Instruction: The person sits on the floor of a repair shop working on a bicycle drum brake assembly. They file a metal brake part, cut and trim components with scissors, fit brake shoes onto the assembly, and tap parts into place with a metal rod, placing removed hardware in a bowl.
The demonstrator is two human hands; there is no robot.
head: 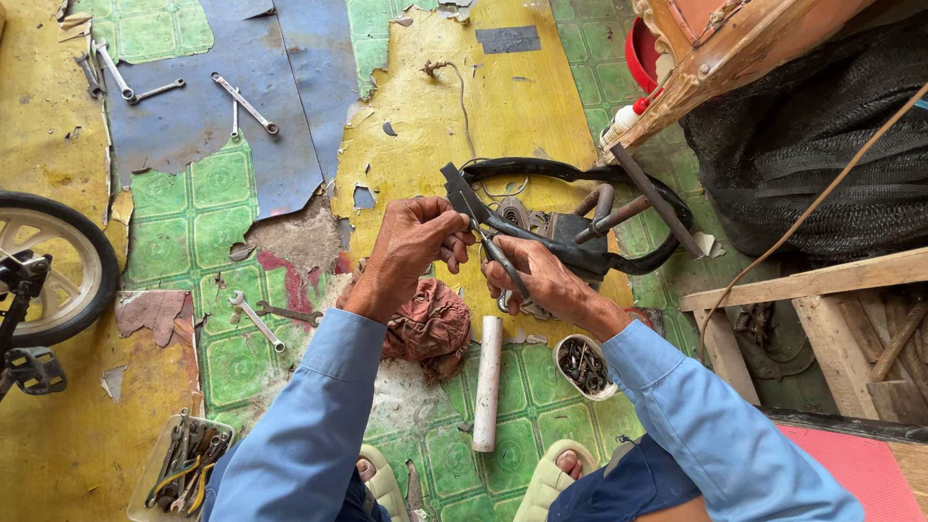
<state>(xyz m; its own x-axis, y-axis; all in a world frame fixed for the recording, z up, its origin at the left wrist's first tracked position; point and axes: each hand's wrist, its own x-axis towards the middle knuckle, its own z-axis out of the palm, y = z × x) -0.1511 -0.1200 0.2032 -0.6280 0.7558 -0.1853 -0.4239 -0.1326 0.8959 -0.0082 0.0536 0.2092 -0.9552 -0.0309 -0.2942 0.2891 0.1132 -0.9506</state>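
the thing in work is a dark metal bicycle part, black and worn, with short tubes sticking out and a long curved black strip that goes around it like a loop. it is held above the floor, which is covered with torn yellow, green and blue sheet. a pair of dark pliers is set against the left end of the part.

the left hand is closed around the upper handle of the pliers, fingers bent tight. the right hand is clenched on the lower handle and sits just under the part, touching it. the two hands are very near each other, and the part lies mostly to the right and a little beyond them.

on the floor i count one white plastic pipe between the arms, one small white bowl with dark screws beside the right wrist, one reddish rag under the left forearm, and two spanners left of it. about five more spanners lie far up on the blue sheet. one tray of tools is at bottom left, and one bicycle wheel at the left edge.
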